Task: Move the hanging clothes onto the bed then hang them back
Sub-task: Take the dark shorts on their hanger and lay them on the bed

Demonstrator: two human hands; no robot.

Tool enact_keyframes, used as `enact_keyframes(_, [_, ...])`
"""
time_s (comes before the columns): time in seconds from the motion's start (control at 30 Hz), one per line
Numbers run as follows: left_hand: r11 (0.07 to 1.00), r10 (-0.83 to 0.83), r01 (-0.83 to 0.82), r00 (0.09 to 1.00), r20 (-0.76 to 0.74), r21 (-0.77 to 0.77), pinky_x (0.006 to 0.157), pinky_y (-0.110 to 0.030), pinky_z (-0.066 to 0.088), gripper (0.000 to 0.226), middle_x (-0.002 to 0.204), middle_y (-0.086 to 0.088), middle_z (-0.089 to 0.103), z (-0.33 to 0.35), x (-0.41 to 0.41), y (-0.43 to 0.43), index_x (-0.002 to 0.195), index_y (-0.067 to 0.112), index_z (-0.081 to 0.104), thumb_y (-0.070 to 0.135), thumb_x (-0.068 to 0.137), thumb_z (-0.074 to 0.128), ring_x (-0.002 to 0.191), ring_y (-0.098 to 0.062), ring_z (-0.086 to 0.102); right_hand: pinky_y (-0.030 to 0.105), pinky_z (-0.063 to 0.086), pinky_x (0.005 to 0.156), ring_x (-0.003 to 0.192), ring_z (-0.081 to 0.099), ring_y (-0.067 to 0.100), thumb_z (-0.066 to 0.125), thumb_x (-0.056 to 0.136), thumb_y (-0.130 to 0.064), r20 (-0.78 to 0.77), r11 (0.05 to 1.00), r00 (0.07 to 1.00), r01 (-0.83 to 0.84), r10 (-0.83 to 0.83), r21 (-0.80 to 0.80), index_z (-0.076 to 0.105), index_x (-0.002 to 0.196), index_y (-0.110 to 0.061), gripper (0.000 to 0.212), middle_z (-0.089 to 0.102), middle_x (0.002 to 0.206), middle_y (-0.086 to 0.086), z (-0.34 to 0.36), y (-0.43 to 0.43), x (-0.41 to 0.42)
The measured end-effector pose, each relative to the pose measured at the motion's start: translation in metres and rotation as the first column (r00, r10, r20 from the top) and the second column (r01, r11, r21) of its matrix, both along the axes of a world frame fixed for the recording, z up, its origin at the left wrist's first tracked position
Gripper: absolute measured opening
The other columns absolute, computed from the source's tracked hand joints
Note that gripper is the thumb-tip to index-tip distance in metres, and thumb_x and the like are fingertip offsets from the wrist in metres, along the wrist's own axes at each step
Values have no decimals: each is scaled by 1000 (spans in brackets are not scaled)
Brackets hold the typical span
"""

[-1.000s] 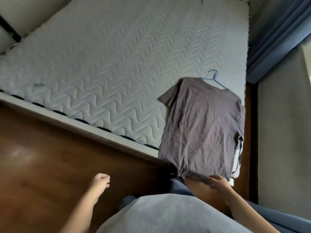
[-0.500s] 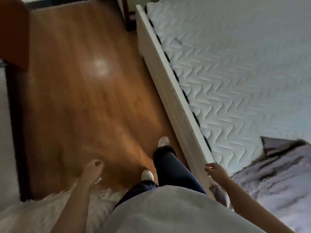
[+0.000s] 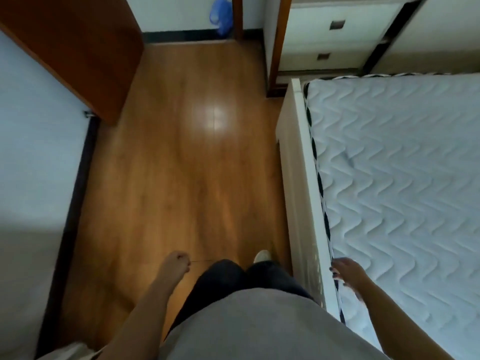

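left hand (image 3: 177,263) curled, empty; right hand (image 3: 347,273) spread at bed (image 3: 389,178) edge

Floor (image 3: 181,165) warm orange-brown, wood grain. Mattress (image 3: 402,178) white, wavy quilted pattern; edge trim (image 3: 315,162) black-and-white striped. Bed frame (image 3: 294,178) cream. Door (image 3: 78,48) reddish-brown. Bag (image 3: 220,15) blue. Trousers (image 3: 220,279) dark navy. Top (image 3: 246,328) grey. Shoe (image 3: 262,255) off-white.
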State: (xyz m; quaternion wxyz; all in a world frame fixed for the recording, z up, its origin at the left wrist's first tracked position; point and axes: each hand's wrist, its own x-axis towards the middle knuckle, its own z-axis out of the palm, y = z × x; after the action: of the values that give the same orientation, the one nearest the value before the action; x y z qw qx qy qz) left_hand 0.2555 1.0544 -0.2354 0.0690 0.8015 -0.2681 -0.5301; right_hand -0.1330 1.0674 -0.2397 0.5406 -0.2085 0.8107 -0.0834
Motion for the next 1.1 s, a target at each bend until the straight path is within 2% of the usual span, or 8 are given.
enact_keyframes(0.13, [997,-74,75,997,26,-8,74,-33,45,19,94,-7,63,8,-6,-83,99,13,56,24,93,42,90,-25,61,23,34,54,72,51,23,46,93,-6,3,999,999,-33,33,2,54,106,7,21,56,91,16,10,-103,-5])
enact_keyframes(0.33, [980,197,-196,980,-42,14,69,-33,39,18,101,-13,59,-2,24,-200,102,5,51,19,97,40,87,-25,57,29,42,64,91,51,24,44,93,-5,17,999,1000,0,-1,40,54,112,6,24,58,110,23,1,-238,10])
enact_keyframes(0.43, [936,351,-347,931,-96,59,79,-36,35,16,90,-10,60,-9,46,-284,96,4,53,15,95,42,80,-22,56,46,44,90,95,54,32,43,94,-4,-5,996,999,46,-46,71,53,110,8,23,58,111,24,-3,-300,26])
enact_keyframes(0.5, [924,382,-378,918,-110,56,80,-36,35,17,85,-8,59,-7,58,-346,101,2,53,14,94,43,84,-24,57,40,44,76,93,55,33,42,95,-5,6,992,995,103,-103,79,53,107,7,20,58,106,22,3,-338,40])
enact_keyframes(0.67, [980,176,-182,981,-78,-77,63,-30,34,28,83,-7,58,14,69,-539,114,-3,52,16,95,43,72,-18,55,23,33,54,72,50,22,44,92,-5,8,998,998,55,-55,-38,52,89,-3,9,56,87,14,23,-491,71])
enact_keyframes(0.83, [988,15,-27,997,-77,-153,77,-36,35,30,105,-17,56,39,23,-695,117,-4,50,15,97,39,87,-27,57,25,41,67,88,56,24,41,93,-8,9,967,999,-33,36,-253,56,95,-9,15,59,89,7,43,-636,69])
enact_keyframes(0.97, [957,-204,175,973,-108,-231,76,-33,42,19,94,-14,62,51,-58,-786,85,8,58,14,94,43,97,-32,61,33,44,72,87,60,29,46,89,-5,8,959,996,88,-89,-269,60,80,-12,17,62,88,10,29,-697,27])
enact_keyframes(1.1, [877,-425,363,891,-157,-317,62,-18,38,22,93,-2,62,83,-148,-841,104,8,57,21,96,41,87,-15,60,26,34,62,78,53,24,44,94,-12,78,914,927,375,-367,-154,56,98,-4,14,57,95,15,30,-714,-33])
